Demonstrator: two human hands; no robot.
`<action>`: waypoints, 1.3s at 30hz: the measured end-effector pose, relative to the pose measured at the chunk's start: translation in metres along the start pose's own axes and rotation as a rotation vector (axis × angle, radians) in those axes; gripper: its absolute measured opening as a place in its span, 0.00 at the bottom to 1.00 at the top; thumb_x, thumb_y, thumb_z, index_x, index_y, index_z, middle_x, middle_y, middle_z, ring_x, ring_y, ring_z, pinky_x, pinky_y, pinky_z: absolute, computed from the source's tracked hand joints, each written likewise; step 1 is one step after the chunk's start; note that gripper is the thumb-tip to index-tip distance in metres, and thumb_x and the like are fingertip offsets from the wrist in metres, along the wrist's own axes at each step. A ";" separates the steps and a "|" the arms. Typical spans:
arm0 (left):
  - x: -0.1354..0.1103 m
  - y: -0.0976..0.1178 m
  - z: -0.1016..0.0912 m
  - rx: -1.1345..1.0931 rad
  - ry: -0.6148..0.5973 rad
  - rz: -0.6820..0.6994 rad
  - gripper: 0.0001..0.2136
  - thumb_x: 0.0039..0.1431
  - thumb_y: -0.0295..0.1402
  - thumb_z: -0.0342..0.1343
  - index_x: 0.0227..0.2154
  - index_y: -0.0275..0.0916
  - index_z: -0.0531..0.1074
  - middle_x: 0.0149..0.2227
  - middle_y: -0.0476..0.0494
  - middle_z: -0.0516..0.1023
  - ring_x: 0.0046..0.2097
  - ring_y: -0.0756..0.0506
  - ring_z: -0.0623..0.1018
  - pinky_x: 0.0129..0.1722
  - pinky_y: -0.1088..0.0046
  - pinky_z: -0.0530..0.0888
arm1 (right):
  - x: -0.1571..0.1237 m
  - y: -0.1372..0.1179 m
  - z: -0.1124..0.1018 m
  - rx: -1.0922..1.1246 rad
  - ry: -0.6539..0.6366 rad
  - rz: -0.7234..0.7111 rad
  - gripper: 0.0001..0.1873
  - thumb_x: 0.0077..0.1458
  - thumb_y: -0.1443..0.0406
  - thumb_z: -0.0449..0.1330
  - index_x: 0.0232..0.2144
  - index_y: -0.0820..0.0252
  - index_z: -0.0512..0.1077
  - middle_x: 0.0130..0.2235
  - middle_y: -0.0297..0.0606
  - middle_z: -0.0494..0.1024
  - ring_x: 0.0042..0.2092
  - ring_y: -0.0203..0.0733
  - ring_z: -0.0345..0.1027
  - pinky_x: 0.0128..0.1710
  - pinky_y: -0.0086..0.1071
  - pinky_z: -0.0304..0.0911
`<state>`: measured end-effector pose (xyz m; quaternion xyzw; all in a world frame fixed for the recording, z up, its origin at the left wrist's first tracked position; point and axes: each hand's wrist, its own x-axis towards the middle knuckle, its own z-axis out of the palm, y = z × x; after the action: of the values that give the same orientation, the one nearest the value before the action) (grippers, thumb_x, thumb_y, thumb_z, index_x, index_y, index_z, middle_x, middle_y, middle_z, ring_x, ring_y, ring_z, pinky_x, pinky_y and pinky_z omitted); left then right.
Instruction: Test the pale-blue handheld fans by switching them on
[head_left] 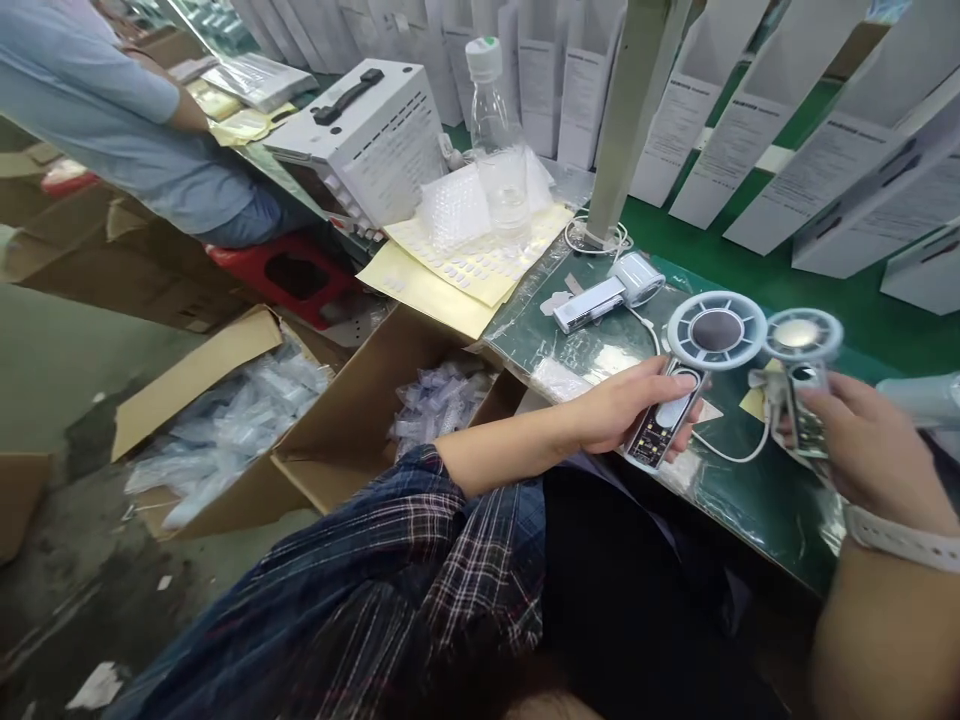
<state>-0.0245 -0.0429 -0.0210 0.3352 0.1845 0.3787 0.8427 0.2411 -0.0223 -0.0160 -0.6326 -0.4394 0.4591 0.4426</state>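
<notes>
My left hand grips a small handheld fan by its handle, thumb on the front. The handle shows a circuit board with small components, and the round head is a spoked ring with a dark centre. On the right, my right hand, slightly blurred, is closed round a second handheld fan with a light centre. A white cable loops over the bench between the two hands. Behind them, a third fan lies on its side on the green bench top.
Yellow sticker sheets, a plastic bottle and a white metal box stand further left. Cardboard boxes of bagged parts sit below the bench. White cartons line the back. A person in blue is at left, beside a red stool.
</notes>
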 end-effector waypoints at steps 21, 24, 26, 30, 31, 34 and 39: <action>-0.026 0.010 0.005 0.138 -0.078 0.002 0.30 0.58 0.55 0.68 0.51 0.42 0.61 0.44 0.42 0.80 0.39 0.43 0.84 0.36 0.67 0.80 | -0.116 -0.019 0.053 0.560 -0.047 0.118 0.22 0.60 0.44 0.65 0.40 0.55 0.83 0.37 0.43 0.83 0.33 0.45 0.79 0.27 0.36 0.78; -0.032 0.016 0.015 0.241 -0.011 0.002 0.33 0.55 0.50 0.73 0.52 0.43 0.59 0.45 0.42 0.80 0.42 0.43 0.85 0.41 0.67 0.80 | -0.125 -0.009 0.053 0.565 0.027 0.090 0.21 0.63 0.45 0.64 0.45 0.51 0.84 0.46 0.41 0.85 0.47 0.48 0.82 0.42 0.41 0.83; -0.034 0.017 0.020 0.288 0.021 -0.011 0.33 0.53 0.51 0.74 0.49 0.44 0.58 0.44 0.44 0.80 0.40 0.43 0.85 0.39 0.68 0.80 | -0.129 -0.005 0.053 0.572 0.031 0.075 0.21 0.61 0.45 0.67 0.47 0.49 0.84 0.50 0.38 0.86 0.49 0.49 0.82 0.45 0.42 0.82; -0.034 0.014 0.029 0.295 0.080 0.068 0.30 0.58 0.62 0.64 0.43 0.45 0.59 0.37 0.48 0.79 0.36 0.45 0.83 0.35 0.69 0.79 | -0.136 -0.007 0.055 0.611 0.037 0.071 0.16 0.61 0.47 0.69 0.40 0.49 0.84 0.46 0.36 0.86 0.47 0.45 0.81 0.45 0.37 0.81; -0.034 0.013 0.031 0.307 0.134 0.111 0.28 0.60 0.63 0.61 0.42 0.45 0.60 0.37 0.48 0.79 0.37 0.45 0.82 0.36 0.69 0.79 | -0.137 -0.008 0.055 0.619 0.047 0.069 0.14 0.60 0.48 0.69 0.38 0.50 0.84 0.44 0.35 0.86 0.44 0.44 0.81 0.43 0.35 0.81; -0.033 0.012 0.037 0.343 0.256 0.189 0.24 0.65 0.61 0.58 0.41 0.44 0.64 0.39 0.48 0.78 0.41 0.45 0.81 0.38 0.70 0.79 | -0.138 -0.012 0.057 0.626 0.086 0.043 0.12 0.60 0.51 0.71 0.35 0.51 0.83 0.42 0.34 0.85 0.40 0.41 0.79 0.37 0.32 0.79; -0.025 0.012 0.035 0.201 0.104 0.069 0.32 0.55 0.63 0.67 0.48 0.41 0.69 0.39 0.47 0.79 0.35 0.48 0.79 0.35 0.71 0.77 | -0.135 -0.023 0.060 0.694 0.077 0.124 0.14 0.66 0.53 0.62 0.44 0.52 0.83 0.45 0.39 0.84 0.47 0.47 0.79 0.42 0.38 0.80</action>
<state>-0.0270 -0.0704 0.0134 0.4039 0.2536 0.4038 0.7807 0.1534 -0.1377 0.0212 -0.4869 -0.2012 0.5829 0.6187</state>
